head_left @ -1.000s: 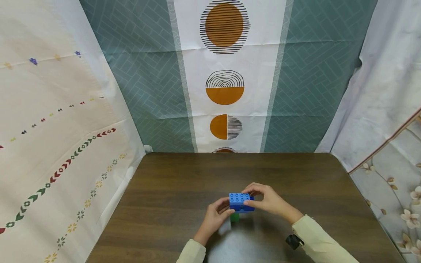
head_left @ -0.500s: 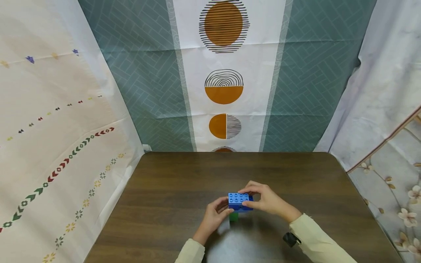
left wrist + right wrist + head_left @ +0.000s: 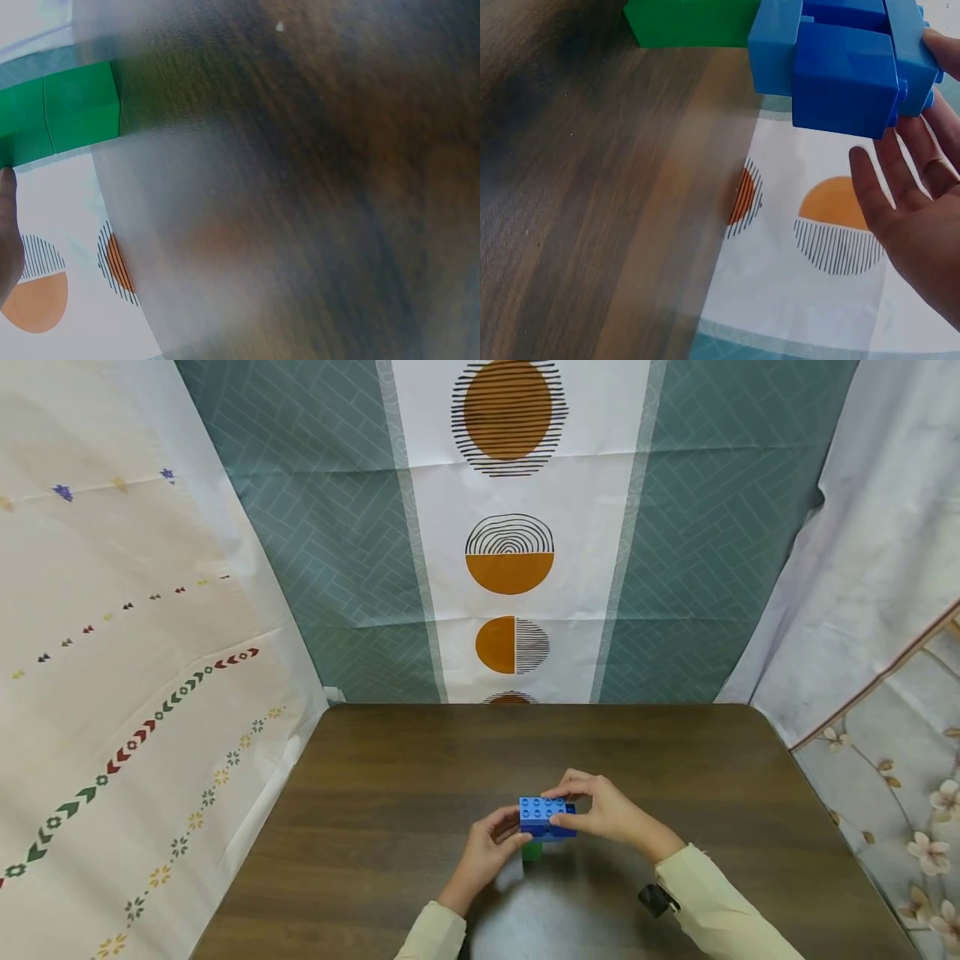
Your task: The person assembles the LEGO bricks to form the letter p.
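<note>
A stack of toy building bricks stands on the table, front and centre in the head view. Its top is a light blue studded brick (image 3: 536, 807), over dark blue bricks (image 3: 844, 82). Another light blue brick (image 3: 772, 49) lies under those, with green bricks (image 3: 82, 109) at the base. My right hand (image 3: 606, 808) pinches the top brick at its right end, thumb in front and fingers behind. On the left side, my left hand (image 3: 483, 856) holds the stack between thumb and fingers. Its thumb (image 3: 7, 225) shows at the edge of the left wrist view.
The brown wooden table (image 3: 390, 777) reaches back to a patterned teal and white cloth (image 3: 510, 568). Light curtains hang along the left and right sides. A black wrist device (image 3: 657, 900) sits at the right cuff.
The head view shifts very slightly; both hands keep their places on the brick stack.
</note>
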Action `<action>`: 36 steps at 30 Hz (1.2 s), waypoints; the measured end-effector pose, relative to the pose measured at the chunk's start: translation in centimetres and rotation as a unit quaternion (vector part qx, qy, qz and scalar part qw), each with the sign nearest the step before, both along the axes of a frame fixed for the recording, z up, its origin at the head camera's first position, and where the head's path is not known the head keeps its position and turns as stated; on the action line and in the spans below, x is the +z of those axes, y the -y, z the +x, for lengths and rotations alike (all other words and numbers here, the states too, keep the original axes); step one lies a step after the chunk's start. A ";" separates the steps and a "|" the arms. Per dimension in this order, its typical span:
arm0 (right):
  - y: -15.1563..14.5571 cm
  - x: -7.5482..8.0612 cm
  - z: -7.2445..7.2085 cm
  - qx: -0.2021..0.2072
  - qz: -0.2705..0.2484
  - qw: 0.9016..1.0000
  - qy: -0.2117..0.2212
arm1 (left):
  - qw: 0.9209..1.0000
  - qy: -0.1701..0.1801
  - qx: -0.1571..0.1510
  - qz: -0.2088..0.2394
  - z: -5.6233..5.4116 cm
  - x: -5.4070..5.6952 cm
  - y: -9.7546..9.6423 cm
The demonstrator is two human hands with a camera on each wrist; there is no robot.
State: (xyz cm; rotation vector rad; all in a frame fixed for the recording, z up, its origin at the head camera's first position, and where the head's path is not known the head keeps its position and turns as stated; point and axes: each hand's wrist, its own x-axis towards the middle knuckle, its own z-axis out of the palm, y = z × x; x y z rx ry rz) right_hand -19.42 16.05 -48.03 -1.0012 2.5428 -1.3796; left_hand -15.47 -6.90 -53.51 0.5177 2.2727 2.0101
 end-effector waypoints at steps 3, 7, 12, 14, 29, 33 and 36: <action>0.0 0.1 0.0 -0.013 0.013 1.000 -0.009 | 1.000 0.005 0.002 0.000 0.0 0.5 0.0; 0.2 0.4 0.1 -0.024 0.035 0.999 -0.019 | 1.000 0.016 0.003 0.002 -0.2 0.0 0.0; 0.3 0.6 0.3 -0.026 0.049 0.998 -0.023 | 1.000 0.025 0.006 0.002 -0.9 -1.9 0.0; 0.4 0.7 0.4 -0.031 0.053 0.998 -0.022 | 1.000 0.026 0.008 0.002 -1.1 -2.3 0.0; 0.7 0.2 1.5 -0.052 0.059 0.996 -0.047 | 1.000 0.012 0.010 -0.005 -0.7 -2.4 0.0; 0.6 0.1 1.6 -0.053 0.063 0.996 -0.043 | 1.000 0.012 0.018 -0.017 -0.8 -2.5 -0.1; 0.6 0.0 1.8 -0.051 0.056 0.996 -0.043 | 1.000 0.013 0.019 -0.021 -0.8 -2.5 -0.1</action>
